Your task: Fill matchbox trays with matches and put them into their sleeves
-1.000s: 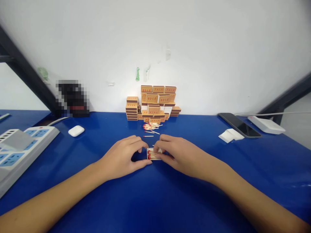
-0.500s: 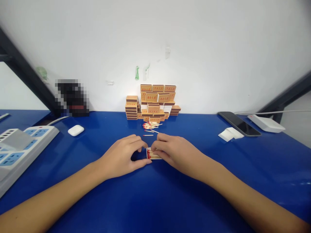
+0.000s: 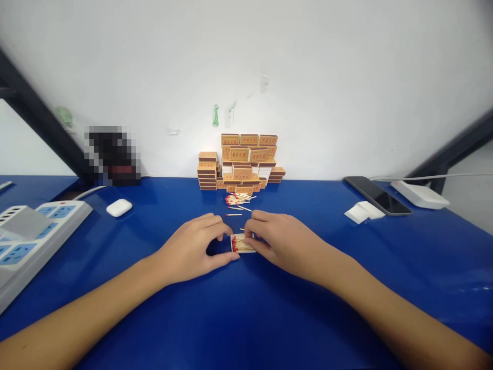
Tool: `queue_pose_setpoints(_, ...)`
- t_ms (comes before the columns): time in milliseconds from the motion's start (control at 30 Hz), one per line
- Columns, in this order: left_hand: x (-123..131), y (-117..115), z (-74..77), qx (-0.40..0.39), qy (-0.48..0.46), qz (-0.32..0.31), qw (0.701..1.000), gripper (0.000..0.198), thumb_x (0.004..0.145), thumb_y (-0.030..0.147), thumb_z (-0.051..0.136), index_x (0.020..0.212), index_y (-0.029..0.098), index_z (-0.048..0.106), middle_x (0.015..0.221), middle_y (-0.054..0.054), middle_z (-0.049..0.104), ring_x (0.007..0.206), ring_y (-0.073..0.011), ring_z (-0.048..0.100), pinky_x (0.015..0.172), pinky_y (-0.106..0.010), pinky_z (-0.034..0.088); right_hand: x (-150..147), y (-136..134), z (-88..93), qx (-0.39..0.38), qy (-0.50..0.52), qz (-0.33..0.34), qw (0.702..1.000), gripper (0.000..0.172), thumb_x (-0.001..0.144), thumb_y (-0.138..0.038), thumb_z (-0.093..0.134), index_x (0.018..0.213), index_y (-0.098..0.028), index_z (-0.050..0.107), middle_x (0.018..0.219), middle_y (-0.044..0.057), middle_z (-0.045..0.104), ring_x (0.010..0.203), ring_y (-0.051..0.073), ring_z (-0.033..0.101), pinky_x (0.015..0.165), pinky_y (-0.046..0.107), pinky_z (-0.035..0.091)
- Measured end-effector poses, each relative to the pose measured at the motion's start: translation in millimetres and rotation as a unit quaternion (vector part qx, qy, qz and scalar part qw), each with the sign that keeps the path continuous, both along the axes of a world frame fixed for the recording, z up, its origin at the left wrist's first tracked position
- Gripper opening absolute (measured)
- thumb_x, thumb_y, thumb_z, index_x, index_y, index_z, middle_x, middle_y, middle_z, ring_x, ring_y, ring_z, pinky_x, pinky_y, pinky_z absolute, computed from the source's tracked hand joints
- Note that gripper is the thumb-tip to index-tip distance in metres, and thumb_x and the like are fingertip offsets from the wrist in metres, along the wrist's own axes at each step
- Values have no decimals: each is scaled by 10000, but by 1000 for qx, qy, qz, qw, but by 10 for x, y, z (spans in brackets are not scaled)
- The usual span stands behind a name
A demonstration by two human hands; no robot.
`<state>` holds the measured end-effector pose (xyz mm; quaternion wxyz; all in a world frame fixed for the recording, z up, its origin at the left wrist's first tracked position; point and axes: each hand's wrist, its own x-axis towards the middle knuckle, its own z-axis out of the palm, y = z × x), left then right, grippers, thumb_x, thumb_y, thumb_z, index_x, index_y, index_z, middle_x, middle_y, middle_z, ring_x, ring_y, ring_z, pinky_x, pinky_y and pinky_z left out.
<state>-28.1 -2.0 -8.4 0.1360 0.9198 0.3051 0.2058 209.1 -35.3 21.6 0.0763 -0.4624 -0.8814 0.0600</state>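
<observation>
A small white matchbox tray (image 3: 243,252) lies on the blue table, filled with red-headed matches (image 3: 239,243) pointing left. My left hand (image 3: 200,244) curves around the tray's left end, thumb at the near corner and index finger at the far one. Over the right part of the tray, my right hand (image 3: 274,237) has its fingertips pinched together, and what they hold is hidden. A short piece of a matchstick (image 3: 242,229) shows beyond the tray beside these fingers. Farther back lies a heap of loose matches (image 3: 238,199), with a single match (image 3: 233,215) nearer to me.
Stacked matchboxes (image 3: 241,154) stand against the white wall. At the left are a power strip (image 3: 57,218), a white earbud case (image 3: 119,207) and a pixelated dark object (image 3: 113,154). A phone (image 3: 377,195), white folded pieces (image 3: 362,211) and a white box (image 3: 419,195) lie at the right.
My right fingertips have slid slightly right over the tray, so more of the matches shows. A matchstick piece now appears past the tray's far edge. My left hand keeps its place at the tray.
</observation>
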Motion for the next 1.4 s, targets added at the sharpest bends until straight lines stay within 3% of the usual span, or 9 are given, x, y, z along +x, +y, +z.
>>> queue_pose_setpoints(267, 11, 5, 35, -5, 0, -9, 1000, 281, 914, 463, 733, 1011, 204, 682, 906, -28, 653, 842, -195, 609, 747, -341, 498, 128, 125, -43, 39, 76, -15, 996, 108, 1010, -163, 585, 977, -174, 688, 969, 43, 630, 750, 142, 560, 684, 273, 400)
queue_pose_setpoints(367, 26, -31, 61, -20, 4, -37, 999, 281, 898, 468, 745, 994, 208, 690, 891, -26, 655, 847, -197, 609, 751, -341, 496, 175, 179, -92, 19, 114, -32, 993, 46, 982, -180, 654, 996, -182, 698, 999, 48, 624, 818, 157, 586, 738, 282, 443)
queue_pose_setpoints(600, 38, -72, 79, -18, 7, -52, 998, 258, 895, 440, 750, 997, 209, 695, 893, -31, 664, 847, -199, 610, 743, -334, 495, 21, 198, -259, -3, 139, -6, 990, 68, 985, -150, 644, 924, -166, 671, 963, 54, 618, 958, 196, 566, 831, 310, 458)
queue_pose_setpoints(733, 25, -50, 66, -17, 9, -47, 999, 269, 902, 453, 742, 1001, 208, 691, 885, -31, 655, 840, -200, 606, 740, -334, 491, 109, 209, -165, 24, 138, -10, 990, 99, 1011, -166, 591, 928, -164, 644, 970, 69, 636, 968, 207, 563, 849, 325, 454)
queue_pose_setpoints(833, 21, -42, 57, -18, 11, -47, 999, 278, 905, 460, 739, 1010, 208, 691, 886, -30, 649, 840, -200, 600, 743, -337, 487, 263, 219, -22, 39, 166, -67, 983, 134, 1032, -209, 549, 932, -179, 633, 957, 61, 670, 899, 193, 594, 794, 311, 450)
queue_pose_setpoints(933, 26, -43, 58, -16, 11, -48, 999, 276, 909, 461, 735, 1013, 209, 693, 898, -31, 654, 842, -198, 599, 743, -336, 487, 357, 207, 68, -3, 153, -112, 982, 109, 1015, -217, 574, 946, -192, 655, 943, 49, 714, 823, 180, 626, 719, 293, 437)
queue_pose_setpoints(1100, 34, -47, 68, -15, 9, -46, 999, 276, 906, 464, 736, 1006, 208, 700, 886, -34, 655, 827, -198, 596, 726, -333, 488, 315, 163, 17, -65, 98, -96, 988, 95, 977, -159, 627, 1014, -194, 707, 1036, 68, 761, 904, 205, 680, 776, 307, 475)
queue_pose_setpoints(1267, 21, -43, 60, -14, 18, -47, 999, 293, 922, 482, 717, 1020, 206, 701, 888, -37, 650, 836, -203, 591, 735, -342, 479, 302, 155, 14, -43, 87, -79, 992, 198, 1032, -180, 533, 1071, -178, 727, 1084, 104, 739, 964, 224, 685, 851, 340, 497)
queue_pose_setpoints(1400, 13, -44, 56, -14, 27, -45, 999, 296, 929, 485, 710, 1025, 205, 696, 894, -34, 647, 846, -205, 589, 740, -343, 471, 355, 165, 106, -20, 104, -79, 991, 216, 1026, -209, 533, 991, -203, 746, 1004, 71, 735, 908, 206, 667, 803, 326, 481)
